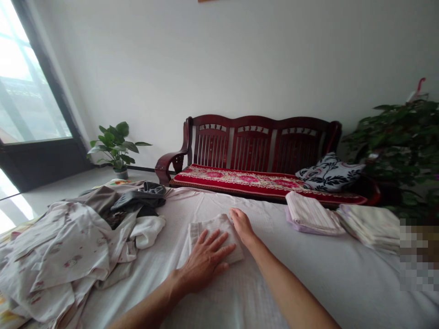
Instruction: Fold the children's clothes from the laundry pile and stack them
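Note:
A small folded pale striped cloth (210, 227) lies on the white sheet-covered surface (336, 278) in front of me. My left hand (204, 261) rests flat on it, fingers spread, covering its near half. My right hand (242, 224) lies at the cloth's right edge with fingers together and stretched out, touching its far right corner. Neither hand holds anything.
A heap of unfolded clothes (78, 246), pale floral and grey, is at the left. Two folded stacks (312, 213) (370, 226) lie at the right. Beyond stand a dark wooden bench (254, 151) with a red cushion and a patterned pillow (329, 176), and potted plants (115, 146) (401, 146).

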Demonstrator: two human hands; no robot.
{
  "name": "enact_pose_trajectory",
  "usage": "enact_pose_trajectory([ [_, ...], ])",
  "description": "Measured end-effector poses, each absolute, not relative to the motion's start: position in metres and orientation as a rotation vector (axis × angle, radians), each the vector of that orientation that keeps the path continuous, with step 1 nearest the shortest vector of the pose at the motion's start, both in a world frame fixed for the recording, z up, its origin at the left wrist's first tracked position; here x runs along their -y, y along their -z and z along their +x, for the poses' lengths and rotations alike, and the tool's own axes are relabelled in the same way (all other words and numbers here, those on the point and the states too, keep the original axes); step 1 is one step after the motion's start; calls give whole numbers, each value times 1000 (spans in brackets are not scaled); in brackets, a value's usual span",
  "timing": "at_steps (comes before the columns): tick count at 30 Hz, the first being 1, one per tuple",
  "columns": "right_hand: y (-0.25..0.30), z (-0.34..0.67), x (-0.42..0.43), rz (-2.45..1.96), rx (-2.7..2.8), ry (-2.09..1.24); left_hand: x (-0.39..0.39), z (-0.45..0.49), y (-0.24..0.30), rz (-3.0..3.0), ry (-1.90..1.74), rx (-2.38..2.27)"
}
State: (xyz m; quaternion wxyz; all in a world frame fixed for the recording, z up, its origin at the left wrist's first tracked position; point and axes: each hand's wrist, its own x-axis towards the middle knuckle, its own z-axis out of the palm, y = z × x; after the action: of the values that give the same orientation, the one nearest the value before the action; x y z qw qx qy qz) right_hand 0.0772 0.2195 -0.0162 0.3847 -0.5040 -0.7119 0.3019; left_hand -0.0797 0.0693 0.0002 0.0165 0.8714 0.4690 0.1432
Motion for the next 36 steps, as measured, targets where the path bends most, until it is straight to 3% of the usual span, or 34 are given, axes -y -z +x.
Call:
enact_pose_trajectory([
  [7, 14, 90, -173, -1339, 2084, -446, -99, -104, 38, 2204, -983, -1981],
  [11, 10, 97, -161, -1440, 2172, -289, -120, -131, 55, 1802, -1058, -2101],
  [17, 0, 95, -143, -1485, 1898, -696, -132, -146, 58, 1506, -1252, -1807],
  [24, -19, 94, -129, -907, 1396, -1285, -106, -130, 3, 949, -1270, -1424],
  [29, -53, 121, -132, -801, 1262, -1460, -93, -101, -23, 729, -1058, -946],
  [36, -55, 183, -144, -783, 1151, -1752, -112, -52, -30, 767, -1290, -845],
])
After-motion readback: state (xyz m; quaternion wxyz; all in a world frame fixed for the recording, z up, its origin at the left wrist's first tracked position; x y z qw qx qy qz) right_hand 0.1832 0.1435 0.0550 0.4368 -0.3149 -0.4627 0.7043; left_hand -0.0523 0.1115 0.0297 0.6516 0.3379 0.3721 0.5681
